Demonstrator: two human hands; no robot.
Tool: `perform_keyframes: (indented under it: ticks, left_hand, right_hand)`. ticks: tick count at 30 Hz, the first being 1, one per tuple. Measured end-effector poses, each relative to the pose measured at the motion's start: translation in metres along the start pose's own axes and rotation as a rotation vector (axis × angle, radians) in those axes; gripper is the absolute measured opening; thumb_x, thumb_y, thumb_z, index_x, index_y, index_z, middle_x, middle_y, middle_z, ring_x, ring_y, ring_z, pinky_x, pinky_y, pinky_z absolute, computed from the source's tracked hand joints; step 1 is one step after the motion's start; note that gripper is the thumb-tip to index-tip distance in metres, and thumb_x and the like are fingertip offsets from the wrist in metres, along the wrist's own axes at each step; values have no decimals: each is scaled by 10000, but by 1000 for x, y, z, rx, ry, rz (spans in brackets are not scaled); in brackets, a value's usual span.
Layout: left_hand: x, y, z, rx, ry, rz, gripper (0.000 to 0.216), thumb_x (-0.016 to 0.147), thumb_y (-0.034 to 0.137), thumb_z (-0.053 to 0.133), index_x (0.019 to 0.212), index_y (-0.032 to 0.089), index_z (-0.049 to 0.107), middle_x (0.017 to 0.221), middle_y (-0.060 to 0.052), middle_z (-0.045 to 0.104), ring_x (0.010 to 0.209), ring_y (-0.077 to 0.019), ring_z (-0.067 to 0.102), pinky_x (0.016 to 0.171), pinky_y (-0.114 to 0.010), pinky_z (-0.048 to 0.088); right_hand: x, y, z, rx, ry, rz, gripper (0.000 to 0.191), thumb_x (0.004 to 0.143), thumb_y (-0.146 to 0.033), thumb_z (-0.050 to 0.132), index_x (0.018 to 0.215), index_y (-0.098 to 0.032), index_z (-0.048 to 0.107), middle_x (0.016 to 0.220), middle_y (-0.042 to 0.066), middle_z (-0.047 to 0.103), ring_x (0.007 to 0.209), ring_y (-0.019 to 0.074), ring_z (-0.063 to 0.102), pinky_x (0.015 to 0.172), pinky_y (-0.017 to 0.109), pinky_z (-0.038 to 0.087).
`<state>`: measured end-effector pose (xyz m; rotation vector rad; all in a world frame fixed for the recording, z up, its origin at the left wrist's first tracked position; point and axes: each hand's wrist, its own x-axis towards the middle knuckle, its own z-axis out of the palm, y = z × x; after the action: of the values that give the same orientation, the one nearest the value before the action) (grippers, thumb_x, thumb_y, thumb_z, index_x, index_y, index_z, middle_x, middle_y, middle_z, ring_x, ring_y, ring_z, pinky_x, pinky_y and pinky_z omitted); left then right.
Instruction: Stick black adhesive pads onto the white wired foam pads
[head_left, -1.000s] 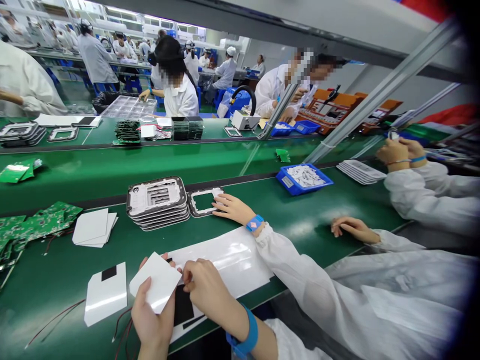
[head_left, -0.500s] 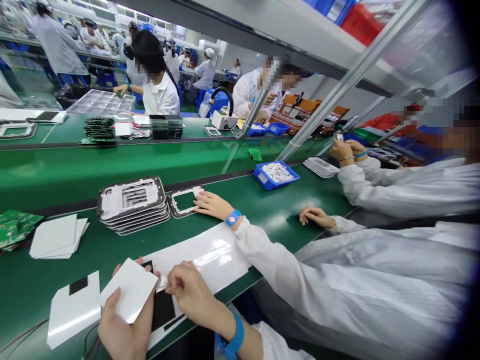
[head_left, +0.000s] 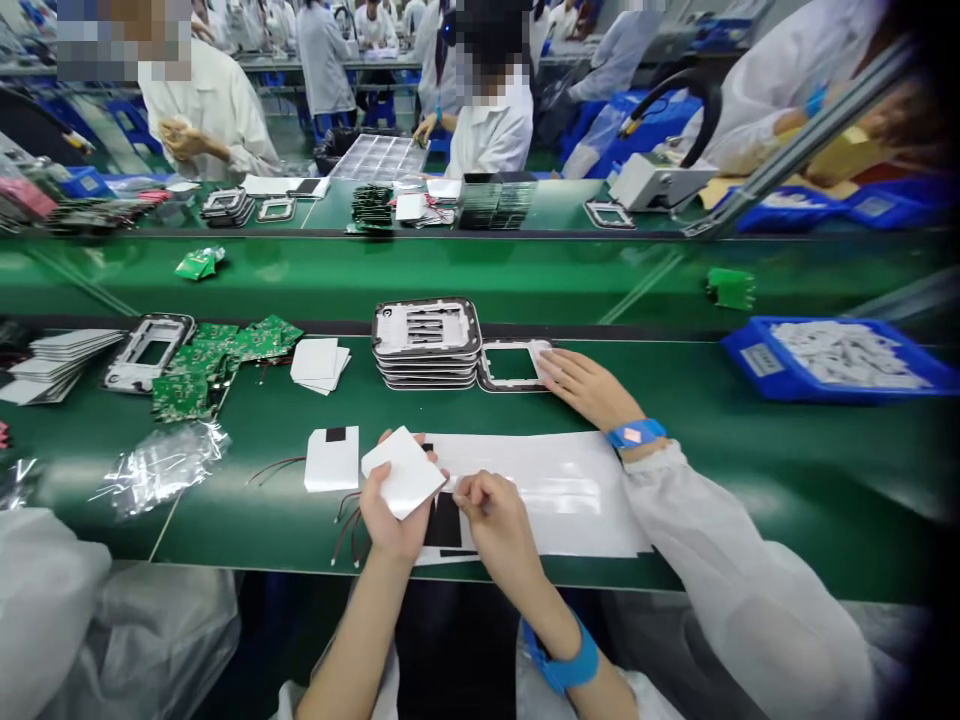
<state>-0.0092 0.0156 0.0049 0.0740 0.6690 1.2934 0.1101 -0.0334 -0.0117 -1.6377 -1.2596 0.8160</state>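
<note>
The left hand [head_left: 396,522] grasps a white panel [head_left: 405,472], apparently steadying it for the right hand [head_left: 493,508] alongside, fingertips pinched together, contents indeterminable.

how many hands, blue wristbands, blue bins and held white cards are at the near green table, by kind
hands: 3 (own left hand, own right hand, co-worker's hand)
blue wristbands: 2
blue bin: 1
held white card: 1
total: 7
</note>
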Motion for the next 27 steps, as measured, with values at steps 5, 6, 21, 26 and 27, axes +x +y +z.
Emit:
perform_keyframes:
  ticks: [5, 6, 21, 26, 27]
  left_hand:
    - [-2, 1, 0, -30, -20, -22, 478, 814, 221, 489, 1289, 250, 455, 1033, -124, 686, 794, -253, 663, 709, -444, 522]
    - [-2, 2, 0, -38, -32, -25, 488, 816, 221, 487, 1301, 256, 446, 1037, -120, 684, 794, -250, 662, 708, -439, 522]
    - [-74, 17, 19, 236, -497, -173, 431, 784, 281, 628, 1202, 227, 537, 1102, -107, 685, 923, -307, 678, 771, -442, 538]
    - [-86, 25, 20, 351, -406, -159, 399, 823, 404, 635, 1181, 231, 595, 1071, -81, 695, 919, -270, 674, 767, -369, 543]
    - [-87, 27, 20, 369, -390, -170, 402, 818, 419, 646, 1172, 235, 605, 1096, -81, 691, 923, -272, 674, 757, -362, 543]
  right_hand:
    - [2, 1, -1, 73, 238, 51, 247, 780, -152, 541, 618, -232, 372, 717, 6, 591, 730, 205, 523, 749, 376, 385]
    - [4, 3, -4, 101, 278, 70, 243, 801, -195, 551, 638, -234, 375, 749, 18, 596, 758, 211, 544, 736, 374, 407]
    - [-17, -108, -72, 143, -91, -175, 182, 824, -102, 645, 864, -271, 590, 822, -9, 638, 819, 154, 649, 713, 243, 577]
    - [-16, -120, -70, 199, -136, -129, 365, 768, -81, 684, 1019, -315, 559, 937, 14, 575, 726, 168, 648, 556, 268, 597]
    - [-14, -121, -69, 246, -140, -101, 398, 745, -78, 703, 1019, -321, 547, 956, 14, 560, 677, 159, 643, 503, 263, 593]
